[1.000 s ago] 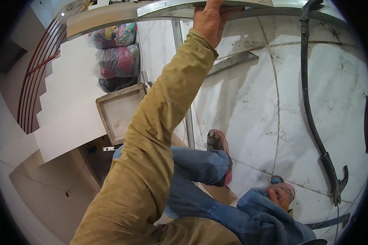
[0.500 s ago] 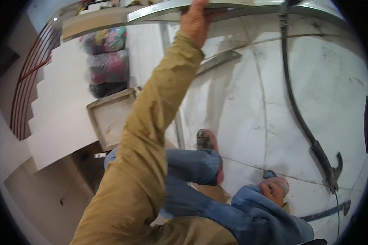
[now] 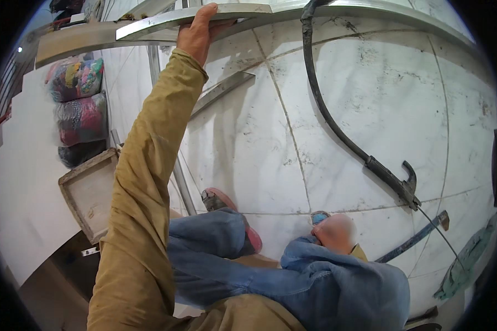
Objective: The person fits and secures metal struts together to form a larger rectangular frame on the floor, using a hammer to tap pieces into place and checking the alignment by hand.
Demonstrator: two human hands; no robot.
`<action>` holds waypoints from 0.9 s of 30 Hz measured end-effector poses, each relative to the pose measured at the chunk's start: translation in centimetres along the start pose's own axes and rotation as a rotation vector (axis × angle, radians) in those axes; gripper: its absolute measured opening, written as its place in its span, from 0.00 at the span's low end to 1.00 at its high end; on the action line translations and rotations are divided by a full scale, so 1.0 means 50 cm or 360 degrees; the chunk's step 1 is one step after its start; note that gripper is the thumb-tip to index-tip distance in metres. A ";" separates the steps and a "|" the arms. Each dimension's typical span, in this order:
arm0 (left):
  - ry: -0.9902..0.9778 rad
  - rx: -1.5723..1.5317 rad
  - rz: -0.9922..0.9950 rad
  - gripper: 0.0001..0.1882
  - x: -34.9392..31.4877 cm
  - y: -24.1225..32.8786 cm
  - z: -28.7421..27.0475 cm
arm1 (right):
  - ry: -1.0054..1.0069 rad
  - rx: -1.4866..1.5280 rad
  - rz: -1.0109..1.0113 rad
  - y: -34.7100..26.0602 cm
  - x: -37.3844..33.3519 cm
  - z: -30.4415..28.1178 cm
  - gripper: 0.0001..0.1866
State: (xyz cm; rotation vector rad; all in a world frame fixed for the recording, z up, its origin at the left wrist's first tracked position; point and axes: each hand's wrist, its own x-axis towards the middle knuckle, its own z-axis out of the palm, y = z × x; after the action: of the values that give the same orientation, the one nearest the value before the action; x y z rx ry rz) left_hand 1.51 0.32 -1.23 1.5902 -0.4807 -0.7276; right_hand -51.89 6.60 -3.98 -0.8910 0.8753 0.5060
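Note:
My left hand (image 3: 196,36) reaches far forward and grips a short metal bar (image 3: 149,26), thumb on top and fingers beneath. The bar lies across a longer metal tube (image 3: 364,6) that curves along the far edge of the picture. My right hand (image 3: 337,234) is low down beside my bent knee; its outline is blurred and its fingers cannot be made out. Right of it, a black welding electrode holder (image 3: 393,181) rests on the floor with a thin rod in its jaws and a thick cable (image 3: 323,107) leading away.
A loose metal piece (image 3: 223,91) lies on the tiled floor (image 3: 364,121). To the left are stacked bags of coloured material (image 3: 83,118) and a shallow framed tray (image 3: 91,193). A blue-handled tool (image 3: 411,243) and a green cloth (image 3: 469,259) are at right.
The view has swung to the right, so things appear further left. The green cloth has come into view. My left hand still holds the metal bar.

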 end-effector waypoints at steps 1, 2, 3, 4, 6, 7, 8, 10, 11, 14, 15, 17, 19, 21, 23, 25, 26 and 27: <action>-0.0005 0.0007 -0.0005 0.18 0.000 -0.001 0.004 | 0.0037 0.0003 0.0031 -0.010 -0.002 0.003 0.13; 0.0084 0.0140 -0.0088 0.18 0.001 0.000 0.006 | 0.0072 0.0005 0.0063 -0.020 -0.004 0.007 0.13; 0.0169 0.0273 -0.0164 0.19 0.003 0.010 0.011 | 0.0110 0.0010 0.0086 -0.025 -0.008 0.013 0.14; 0.0257 0.0406 -0.0243 0.20 0.002 0.018 0.014 | 0.0126 0.0048 0.0085 -0.024 -0.010 0.018 0.14; 0.0177 0.0367 -0.0159 0.21 0.022 -0.002 -0.011 | 0.0147 0.0106 0.0089 -0.012 -0.009 0.024 0.14; 0.0132 0.0346 -0.0111 0.21 0.025 -0.003 -0.015 | 0.0160 0.0136 0.0078 -0.005 -0.010 0.028 0.14; 0.0140 0.0475 -0.0096 0.24 0.025 -0.011 -0.012 | 0.0174 0.0166 0.0065 0.002 -0.014 0.032 0.14; 0.0186 0.0763 -0.0033 0.31 0.039 0.008 0.012 | 0.0184 0.0201 0.0055 -0.032 -0.013 0.029 0.14; 0.0141 0.0649 0.0040 0.34 0.041 0.007 0.014 | 0.0192 0.0199 0.0081 -0.075 -0.038 0.023 0.14; 0.0085 0.0456 0.0222 0.36 0.058 -0.036 -0.023 | 0.0385 0.0060 -0.0066 -0.198 -0.129 -0.018 0.19; 0.0069 0.0446 0.0200 0.36 0.059 -0.037 -0.017 | 0.0539 -0.0012 -0.0171 -0.259 -0.173 -0.027 0.17; 0.0067 0.0481 0.0154 0.35 0.048 -0.026 -0.007 | 0.0763 -0.0257 -0.0406 -0.379 -0.251 -0.040 0.16; 0.0070 0.0461 0.0143 0.34 0.037 -0.003 0.013 | 0.0937 -0.0677 -0.0621 -0.486 -0.326 0.014 0.16; 0.0111 0.0452 0.0095 0.34 0.008 0.023 0.016 | 0.1004 -0.1179 -0.0732 -0.584 -0.358 0.118 0.16; 0.0093 0.0436 0.0016 0.34 -0.005 0.044 0.012 | 0.0990 -0.1534 -0.0897 -0.621 -0.354 0.257 0.13; 0.0110 0.0406 -0.0012 0.34 -0.022 0.052 -0.016 | 0.0721 -0.1892 -0.1050 -0.640 -0.291 0.366 0.13; 0.0120 0.0419 0.0020 0.34 -0.020 0.052 -0.017 | 0.0555 -0.1984 -0.1089 -0.640 -0.255 0.414 0.12; 0.0119 0.0427 0.0056 0.34 -0.015 0.047 -0.009 | 0.0488 -0.2149 -0.1094 -0.635 -0.217 0.451 0.11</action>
State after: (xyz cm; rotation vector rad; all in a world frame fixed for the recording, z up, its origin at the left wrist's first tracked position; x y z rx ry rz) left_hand 1.54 0.80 1.22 1.8473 -0.5677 -0.5930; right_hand -25.84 7.64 26.91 -2.4397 0.3341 0.3019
